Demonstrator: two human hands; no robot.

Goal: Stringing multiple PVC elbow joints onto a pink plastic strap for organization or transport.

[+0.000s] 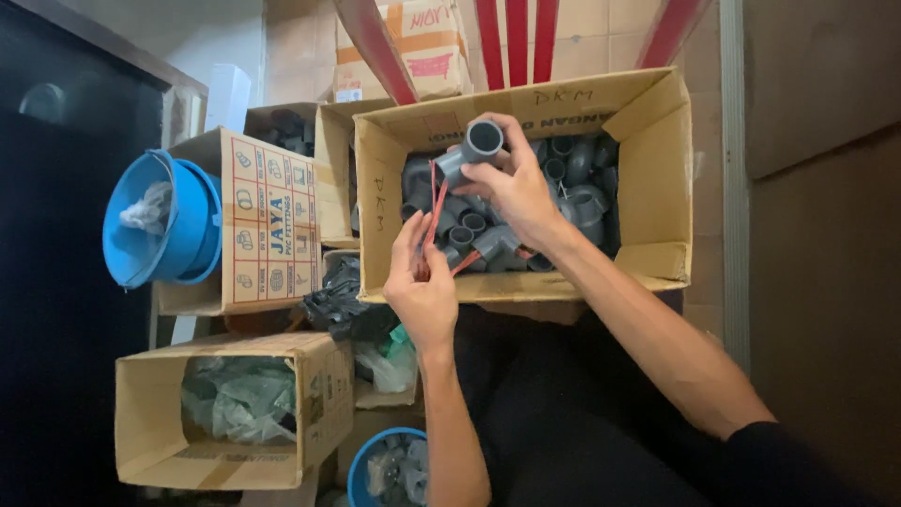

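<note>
We start with the big open cardboard box (657, 188) at the far middle of the scene, its flaps spread and its floor heaped with grey plastic pipe fittings (572, 192). To the left sit more cartons: a printed box (272, 225) with a blue bucket (155, 221) against its left side, and nearer us a box of clear-bagged parts (235, 399). A second blue tub (389, 465) peeks in at the near edge, beside dark and pale plastic bags (361, 329).

Over the big box, our right hand (516, 188) holds up one grey elbow fitting (472, 150), its round socket facing us. The fingers are closed around its body, thumb on the near side, wrist bent inward, forearm running back to the near right. We judge the fitting rigid, light and smooth, so it could slip; gripping it across the barrel, as the hand does, looks the safest hold.

Our left hand (424, 282) sits just nearer, at the box's near left rim, fingers pinched on a thin red band (434, 221). The band runs taut up to the fitting and another strand trails right towards the heap. It seems stretchy and soft, best held by a pinch near its end.
</note>
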